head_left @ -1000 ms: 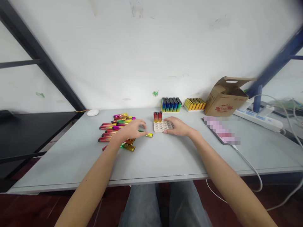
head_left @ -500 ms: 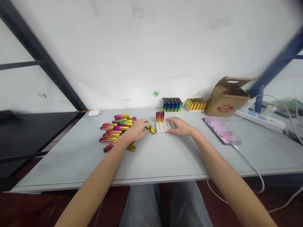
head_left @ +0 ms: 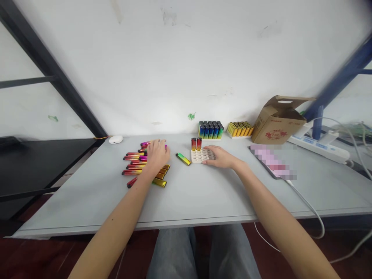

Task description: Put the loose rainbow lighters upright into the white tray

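My left hand lies over a pile of shiny multicoloured sticks on the grey table; its fingers reach down among the far sticks, and their grip is hidden. One green-and-yellow stick rests alone between the pile and a white holed tray. Two red-and-gold sticks stand upright at the tray's back left. My right hand rests flat on the tray's right side, fingers spread.
Against the wall stand a block of blue-green sticks, a block of yellow ones and an open cardboard box. A blurred flat item, a power strip and cables lie right. A white mouse sits back left.
My left hand let go of the green-and-yellow stick beside the tray and moved back left onto the pile. My right hand stayed on the tray.
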A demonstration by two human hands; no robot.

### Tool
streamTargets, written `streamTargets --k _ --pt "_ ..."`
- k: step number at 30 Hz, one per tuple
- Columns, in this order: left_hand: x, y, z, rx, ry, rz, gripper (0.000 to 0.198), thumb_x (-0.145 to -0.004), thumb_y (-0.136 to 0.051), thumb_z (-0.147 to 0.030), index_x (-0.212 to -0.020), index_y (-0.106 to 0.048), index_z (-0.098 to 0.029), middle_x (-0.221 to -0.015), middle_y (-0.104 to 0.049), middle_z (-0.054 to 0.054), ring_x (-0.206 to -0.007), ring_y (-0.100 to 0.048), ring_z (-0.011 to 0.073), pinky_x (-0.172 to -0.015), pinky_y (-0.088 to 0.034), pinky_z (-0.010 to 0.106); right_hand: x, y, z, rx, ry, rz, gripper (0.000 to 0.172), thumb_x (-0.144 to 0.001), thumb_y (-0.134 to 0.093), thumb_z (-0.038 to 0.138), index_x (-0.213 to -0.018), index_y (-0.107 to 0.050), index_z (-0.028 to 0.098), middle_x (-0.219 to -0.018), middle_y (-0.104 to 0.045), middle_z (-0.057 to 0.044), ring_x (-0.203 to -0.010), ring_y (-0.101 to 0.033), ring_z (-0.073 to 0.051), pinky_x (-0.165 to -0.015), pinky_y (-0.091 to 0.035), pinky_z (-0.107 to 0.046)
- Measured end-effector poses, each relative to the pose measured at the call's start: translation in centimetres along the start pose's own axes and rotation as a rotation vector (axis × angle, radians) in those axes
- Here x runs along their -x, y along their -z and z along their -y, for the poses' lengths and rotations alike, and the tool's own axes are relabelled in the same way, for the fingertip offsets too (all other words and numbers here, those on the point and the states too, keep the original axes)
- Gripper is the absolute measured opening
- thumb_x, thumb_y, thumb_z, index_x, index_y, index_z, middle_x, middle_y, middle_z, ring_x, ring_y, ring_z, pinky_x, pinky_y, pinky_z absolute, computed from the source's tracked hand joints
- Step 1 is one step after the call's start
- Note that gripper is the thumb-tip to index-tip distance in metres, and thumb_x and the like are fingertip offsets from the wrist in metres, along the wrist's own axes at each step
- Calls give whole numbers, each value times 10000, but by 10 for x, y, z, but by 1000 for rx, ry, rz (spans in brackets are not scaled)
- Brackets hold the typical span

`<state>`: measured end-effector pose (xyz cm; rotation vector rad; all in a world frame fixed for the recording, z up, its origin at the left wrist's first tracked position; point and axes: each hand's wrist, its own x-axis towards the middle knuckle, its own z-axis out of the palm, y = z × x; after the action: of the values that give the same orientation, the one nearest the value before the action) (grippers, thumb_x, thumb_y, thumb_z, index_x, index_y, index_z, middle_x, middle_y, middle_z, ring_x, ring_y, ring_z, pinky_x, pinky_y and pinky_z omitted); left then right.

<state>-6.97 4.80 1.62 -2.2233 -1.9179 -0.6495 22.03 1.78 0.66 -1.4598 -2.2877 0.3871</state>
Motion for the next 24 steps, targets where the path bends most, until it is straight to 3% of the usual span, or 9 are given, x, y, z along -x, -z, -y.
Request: streamTargets --k 3,8,16,24 --pt "-7 3 13 -47 106 -25 372 -895 -388 -290 -1197 -549 -144 -1250 -571 184 -1225 -468 334 -1017 -356 499 0 -1 0 2 9 -9 675 -780 -670 529 -1334 -525 170 -1361 -552 -154 -1263 -503 -349 -1045 -415 -483" --pt "-12 4 27 -45 204 92 266 -887 -405 -320 -1056 -564 -189 -1156 -638 162 -1136 -534 346 -955 -386 543 0 -1 2 13 -15 -7 668 -782 -675 512 -1334 -523 167 -1367 -548 -154 -1269 -498 -353 -1048 -412 -477" --pt "-16 4 28 -65 217 63 351 -871 -449 -315 -1141 -636 -193 -1177 -615 167 -1118 -541 367 -897 -444 489 0 0 4 17 -10 10 685 -793 -652 536 -1343 -508 154 -1370 -539 -163 -1266 -490 -356 -1050 -404 -480" --pt "-17 0 29 -27 229 81 315 -855 -454 -271 -1065 -671 -181 -1217 -602 159 -1123 -554 339 -965 -423 486 0 1 5 23 -30 42 706 -804 -631 545 -1363 -485 141 -1391 -519 -156 -1283 -466 -352 -1062 -391 -469"
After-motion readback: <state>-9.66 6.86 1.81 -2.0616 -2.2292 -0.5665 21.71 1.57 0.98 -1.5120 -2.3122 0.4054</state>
